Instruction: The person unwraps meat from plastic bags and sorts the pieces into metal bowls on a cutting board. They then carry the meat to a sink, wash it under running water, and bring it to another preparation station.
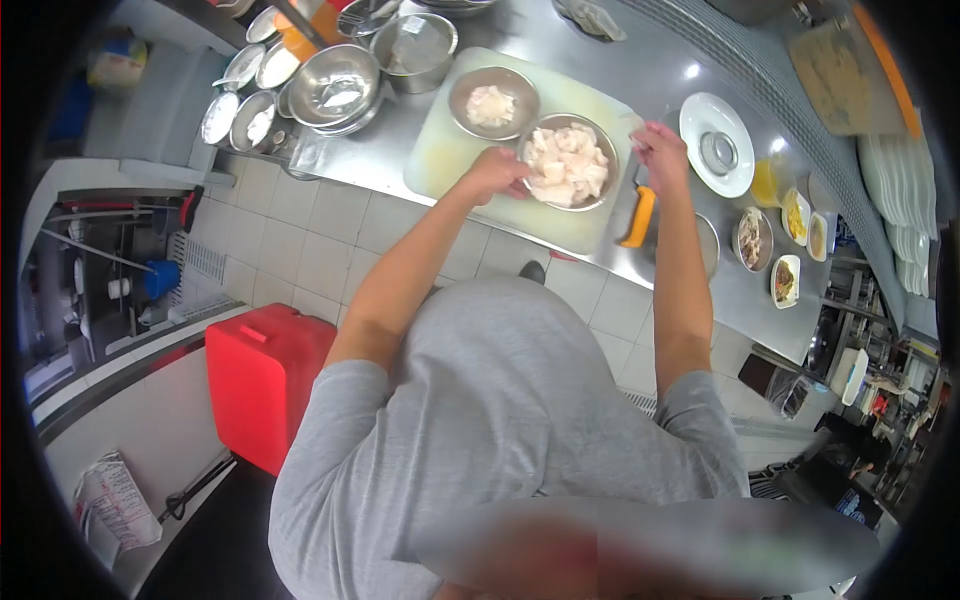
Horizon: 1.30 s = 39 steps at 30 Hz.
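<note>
A metal bowl [611,185] heaped with pale raw meat pieces [567,165], which look like chicken, sits on a whitish cutting board [440,165]. My left hand [497,173] is at this bowl's left rim, its fingers curled against the edge. To the right of the bowl, apart from it, my right hand [661,153] is raised with its fingertips pinched together; what they hold, if anything, is too small to make out. A second metal bowl [459,100] with a smaller heap of pale meat stands behind on the board. Below my right hand lies a knife with an orange handle [638,217].
Stacked metal bowls [338,85] and small containers crowd the counter's left end. On the right are a white plate [742,165], a bowl of chopped food [752,238] and small white dishes [786,281]. A red jerrycan [262,385] stands on the floor at left.
</note>
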Each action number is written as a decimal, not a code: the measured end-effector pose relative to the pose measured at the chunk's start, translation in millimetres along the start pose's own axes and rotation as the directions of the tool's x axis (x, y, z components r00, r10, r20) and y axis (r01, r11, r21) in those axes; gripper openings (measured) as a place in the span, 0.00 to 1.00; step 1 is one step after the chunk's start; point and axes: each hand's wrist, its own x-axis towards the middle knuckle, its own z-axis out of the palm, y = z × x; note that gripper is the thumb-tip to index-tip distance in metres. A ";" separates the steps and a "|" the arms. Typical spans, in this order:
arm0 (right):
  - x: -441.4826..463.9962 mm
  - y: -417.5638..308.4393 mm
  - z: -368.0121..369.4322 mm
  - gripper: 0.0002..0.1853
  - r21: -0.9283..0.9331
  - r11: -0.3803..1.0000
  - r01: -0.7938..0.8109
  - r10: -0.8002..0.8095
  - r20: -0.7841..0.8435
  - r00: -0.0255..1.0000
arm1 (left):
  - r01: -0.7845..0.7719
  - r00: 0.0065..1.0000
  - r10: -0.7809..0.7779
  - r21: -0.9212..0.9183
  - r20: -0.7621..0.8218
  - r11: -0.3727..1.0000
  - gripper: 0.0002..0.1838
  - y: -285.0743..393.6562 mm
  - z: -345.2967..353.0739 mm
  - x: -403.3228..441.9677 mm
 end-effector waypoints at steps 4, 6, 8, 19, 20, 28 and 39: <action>-44.9 -21.7 44.6 0.13 -0.024 0.996 0.083 -0.084 -0.042 0.996 | -0.156 0.985 0.119 0.341 0.127 0.927 0.17 6.0 -37.1 -20.0; -65.6 -24.8 89.3 0.13 -0.086 0.990 0.116 -0.113 0.037 0.993 | -0.248 0.967 0.221 0.263 0.129 0.932 0.15 20.6 -68.6 -66.1; -94.3 -31.6 160.0 0.12 -0.138 0.982 0.126 -0.106 0.144 0.984 | -0.304 0.950 0.293 0.109 0.104 0.946 0.16 20.6 -117.2 -112.4; -187.7 9.3 577.9 0.14 -0.363 0.876 0.316 0.148 0.829 0.540 | -0.415 0.904 0.352 -0.302 -0.242 0.858 0.20 -11.5 -395.1 -305.9; -188.4 5.0 605.8 0.15 -0.428 0.808 0.404 0.193 0.842 0.504 | -0.425 0.897 0.354 -0.296 -0.265 0.855 0.19 -13.6 -416.5 -312.4; -146.3 57.4 788.8 0.15 -0.224 0.953 0.203 0.104 0.873 0.476 | -0.432 0.865 0.278 -0.337 -0.418 0.836 0.14 -6.2 -591.4 -332.4; -94.7 64.9 1063.4 0.19 -0.208 0.876 0.435 0.158 0.976 0.148 | -0.259 0.846 0.173 -0.106 -0.504 0.960 0.07 7.7 -843.1 -382.5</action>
